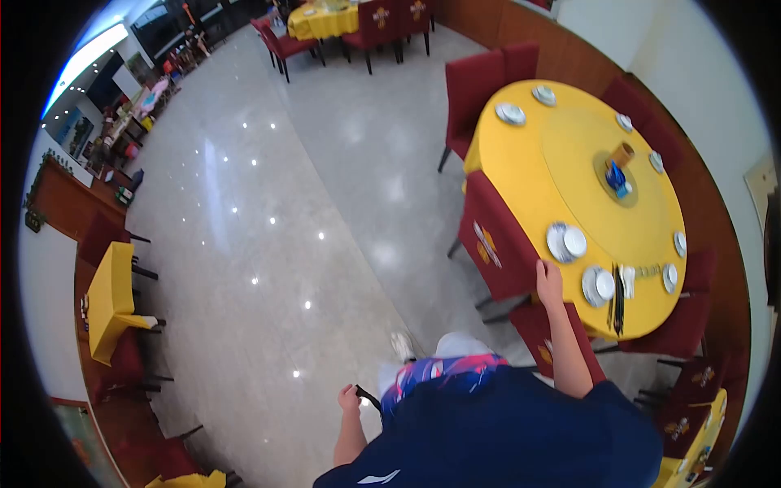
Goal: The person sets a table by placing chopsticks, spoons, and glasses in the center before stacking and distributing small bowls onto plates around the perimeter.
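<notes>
My left hand is low over the floor, its fingers closed at the end of a black strap beside my shorts. Over the near edge of the round yellow table, close to the top of a red chair, is my right hand. Its fingers are curled, and whether they hold anything is too small to tell. Stacked white dishes and a second stack lie near it. Black chopsticks and a white napkin lie beside the second stack.
Several red chairs surround the round table, one chair close to my right arm. A blue item and a brown holder stand on its turntable. Yellow-covered tables line the left wall; another stands ahead across the shiny floor.
</notes>
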`<state>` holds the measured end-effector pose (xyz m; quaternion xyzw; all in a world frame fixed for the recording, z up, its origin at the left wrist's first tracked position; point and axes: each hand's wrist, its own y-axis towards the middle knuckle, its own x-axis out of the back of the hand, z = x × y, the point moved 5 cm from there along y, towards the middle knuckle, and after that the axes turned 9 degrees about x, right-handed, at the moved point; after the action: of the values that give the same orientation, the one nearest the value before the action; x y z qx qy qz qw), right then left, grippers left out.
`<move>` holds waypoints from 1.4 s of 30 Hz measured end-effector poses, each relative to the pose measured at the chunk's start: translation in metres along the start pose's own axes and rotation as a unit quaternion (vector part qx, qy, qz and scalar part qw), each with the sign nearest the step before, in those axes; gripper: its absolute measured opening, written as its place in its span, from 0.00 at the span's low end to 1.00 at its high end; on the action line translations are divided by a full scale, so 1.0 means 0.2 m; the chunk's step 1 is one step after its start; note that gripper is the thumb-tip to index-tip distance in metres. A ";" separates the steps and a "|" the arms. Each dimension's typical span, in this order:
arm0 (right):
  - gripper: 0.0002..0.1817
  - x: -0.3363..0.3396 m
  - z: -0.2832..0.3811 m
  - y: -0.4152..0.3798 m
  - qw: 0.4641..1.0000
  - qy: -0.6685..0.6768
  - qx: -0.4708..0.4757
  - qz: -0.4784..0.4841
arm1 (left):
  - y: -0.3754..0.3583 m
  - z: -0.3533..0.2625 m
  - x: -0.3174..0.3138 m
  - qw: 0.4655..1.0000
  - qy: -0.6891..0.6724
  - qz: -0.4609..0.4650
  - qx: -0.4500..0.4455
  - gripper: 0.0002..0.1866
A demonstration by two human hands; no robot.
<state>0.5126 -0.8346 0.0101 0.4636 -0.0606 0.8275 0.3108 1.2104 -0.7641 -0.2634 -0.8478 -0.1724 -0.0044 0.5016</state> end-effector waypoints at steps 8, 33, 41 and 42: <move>0.27 -0.15 0.35 0.23 0.983 -0.160 -0.093 -0.019 | 0.40 -1.73 -0.79 0.938 0.189 0.096 -0.275 0.14; 0.15 -1.27 0.60 2.73 0.965 0.074 -0.211 -0.141 | 1.39 -3.60 -2.15 0.940 0.326 0.090 -0.052 0.21; 0.13 -1.55 0.44 3.13 0.916 -0.007 -0.376 -0.136 | 1.85 -4.54 -3.02 0.941 0.296 0.139 -0.092 0.06; 0.14 -1.56 0.44 3.16 0.896 -0.016 -0.430 -0.109 | 1.88 -4.66 -3.12 0.935 0.306 0.146 -0.102 0.08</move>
<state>0.3335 -1.5171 -0.0717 0.3011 -0.3645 0.6742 0.5674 0.8896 -1.9026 -0.2317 -0.8678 0.1163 -0.2074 0.4363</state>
